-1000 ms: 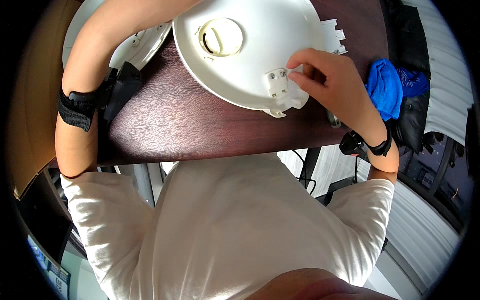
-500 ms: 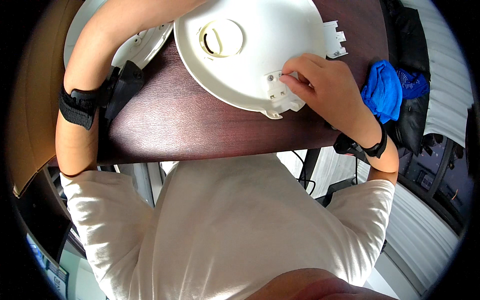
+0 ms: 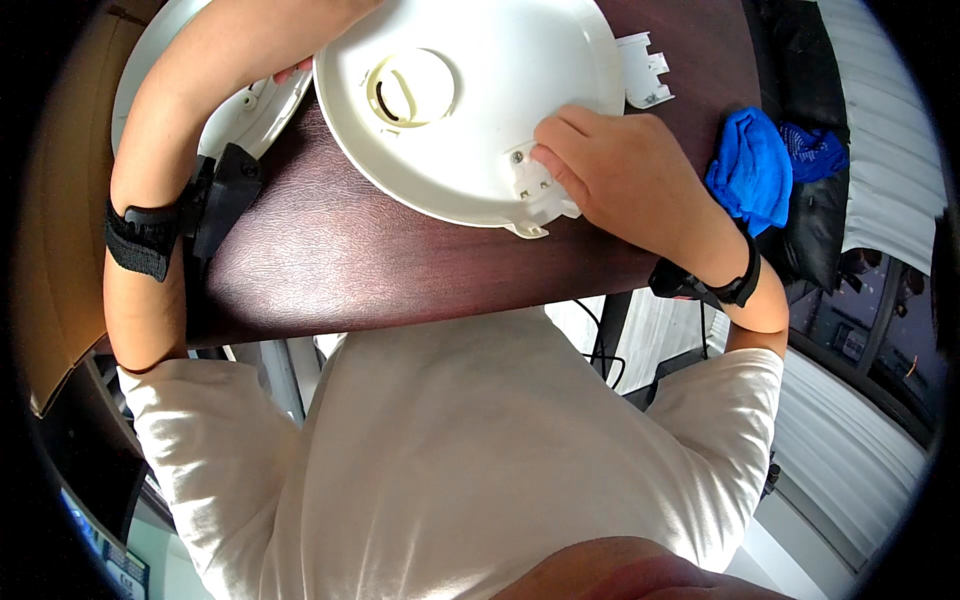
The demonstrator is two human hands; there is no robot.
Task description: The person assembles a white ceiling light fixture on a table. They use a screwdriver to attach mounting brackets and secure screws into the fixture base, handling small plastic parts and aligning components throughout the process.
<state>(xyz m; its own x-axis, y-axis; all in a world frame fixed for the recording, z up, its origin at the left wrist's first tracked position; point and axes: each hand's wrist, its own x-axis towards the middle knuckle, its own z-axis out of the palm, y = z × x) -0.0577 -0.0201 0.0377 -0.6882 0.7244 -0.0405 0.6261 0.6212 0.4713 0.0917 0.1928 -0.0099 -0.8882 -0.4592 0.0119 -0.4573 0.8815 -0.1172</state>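
While the right hand (image 3: 635, 170) bends over the round white dish (image 3: 500, 75), its thumb and curled forefinger sit close together at the small white block (image 3: 523, 180); whether they pinch anything is hidden. One screw (image 3: 517, 157) shows just left of these fingers, the round insert (image 3: 420, 90) farther left. Right of them lies the blue cloth (image 3: 750, 170). The left hand's fingers I cannot tell.
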